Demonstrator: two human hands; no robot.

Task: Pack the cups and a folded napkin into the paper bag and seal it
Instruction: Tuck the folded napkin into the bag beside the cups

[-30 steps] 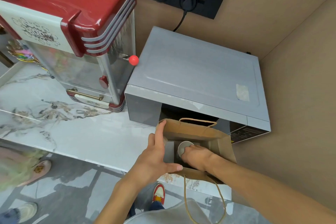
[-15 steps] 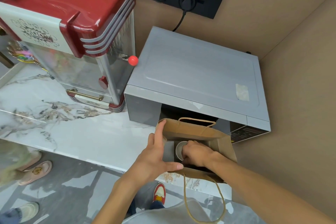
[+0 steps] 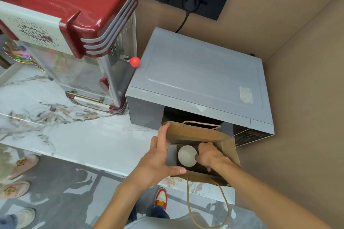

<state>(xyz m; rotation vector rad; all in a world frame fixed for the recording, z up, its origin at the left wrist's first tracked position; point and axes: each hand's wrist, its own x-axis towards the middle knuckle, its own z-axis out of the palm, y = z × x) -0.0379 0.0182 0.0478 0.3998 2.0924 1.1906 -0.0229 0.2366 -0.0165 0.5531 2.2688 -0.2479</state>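
Observation:
A brown paper bag [image 3: 229, 147] stands open at the front edge of the marble counter, in front of the microwave. Inside it sits a white paper cup [image 3: 186, 155], upright, mouth facing up. My right hand [image 3: 210, 155] reaches into the bag with its fingers closed on the cup's right side. My left hand [image 3: 158, 160] grips the bag's left rim, index finger stretched along the edge and thumb across the near wall. A grey flat piece lies at the bag's left inner side. No napkin is plainly visible.
A grey microwave [image 3: 201, 78] stands right behind the bag, against a cardboard wall on the right. A red popcorn machine [image 3: 74, 29] stands to the left on the marble counter [image 3: 74, 135]. Shoes of other people show on the floor at the lower left.
My right hand has shifted to the right inside the bag, uncovering the cup's open mouth. My left hand has kept its hold on the bag's rim.

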